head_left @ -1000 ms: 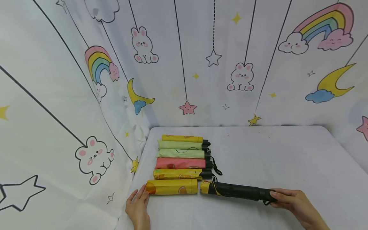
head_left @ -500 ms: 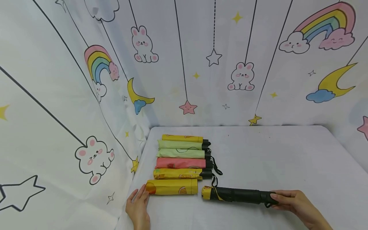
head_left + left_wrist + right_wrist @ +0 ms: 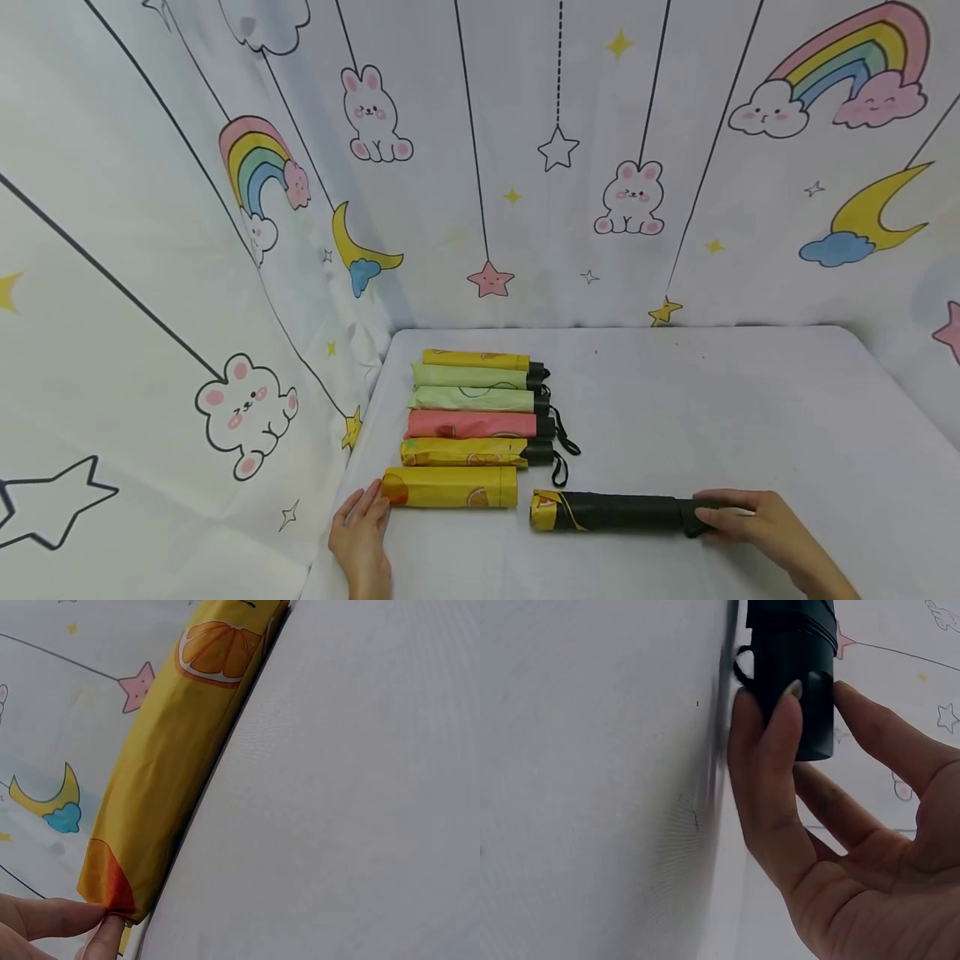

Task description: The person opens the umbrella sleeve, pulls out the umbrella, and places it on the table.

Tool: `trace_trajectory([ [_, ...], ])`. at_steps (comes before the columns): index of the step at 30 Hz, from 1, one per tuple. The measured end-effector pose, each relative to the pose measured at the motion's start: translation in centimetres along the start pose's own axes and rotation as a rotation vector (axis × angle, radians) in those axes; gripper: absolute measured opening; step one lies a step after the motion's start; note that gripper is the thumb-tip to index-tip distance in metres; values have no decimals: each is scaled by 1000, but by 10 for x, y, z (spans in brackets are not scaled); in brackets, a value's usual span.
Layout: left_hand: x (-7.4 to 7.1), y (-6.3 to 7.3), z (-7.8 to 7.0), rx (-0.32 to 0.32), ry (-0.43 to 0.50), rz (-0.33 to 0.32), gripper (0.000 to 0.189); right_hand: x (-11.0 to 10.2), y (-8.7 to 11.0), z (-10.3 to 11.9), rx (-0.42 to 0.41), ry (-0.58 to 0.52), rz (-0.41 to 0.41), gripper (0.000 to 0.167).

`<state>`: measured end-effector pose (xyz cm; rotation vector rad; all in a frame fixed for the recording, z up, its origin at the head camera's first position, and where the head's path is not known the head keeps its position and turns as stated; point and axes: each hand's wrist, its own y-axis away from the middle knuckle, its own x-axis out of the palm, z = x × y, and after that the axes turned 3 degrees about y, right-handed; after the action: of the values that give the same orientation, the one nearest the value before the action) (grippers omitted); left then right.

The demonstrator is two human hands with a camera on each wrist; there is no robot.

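A folded black umbrella with a yellow-printed end lies crosswise at the front of the table. My right hand holds its handle at the right end, fingertips on opposite sides. To its left is a flat-looking yellow umbrella sleeve printed with orange slices. My left hand pinches the sleeve's left end; in the left wrist view, thumb and finger meet at its corner. A small gap separates sleeve and umbrella.
Behind the sleeve, several folded umbrellas lie in a stacked row: a yellow one, a red one, light green ones and another yellow one. A black wrist strap hangs toward the umbrella. Printed white cloth stands behind the table.
The black umbrella's yellow end has swung toward the front and slightly right, away from the sleeve, so the umbrella lies nearly level across the view. The left hand and sleeve have barely moved.
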<state>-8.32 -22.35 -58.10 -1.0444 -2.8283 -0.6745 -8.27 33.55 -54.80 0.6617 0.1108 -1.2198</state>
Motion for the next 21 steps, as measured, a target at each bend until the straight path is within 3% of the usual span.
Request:
trace_trajectory([
  [12, 1, 0, -1, -25, -10, 28, 63, 4, -6, 1, -12, 19, -12, 53],
  [21, 1, 0, -3, -36, 0, 22, 60, 5, -4, 15, -5, 24, -98, 52],
])
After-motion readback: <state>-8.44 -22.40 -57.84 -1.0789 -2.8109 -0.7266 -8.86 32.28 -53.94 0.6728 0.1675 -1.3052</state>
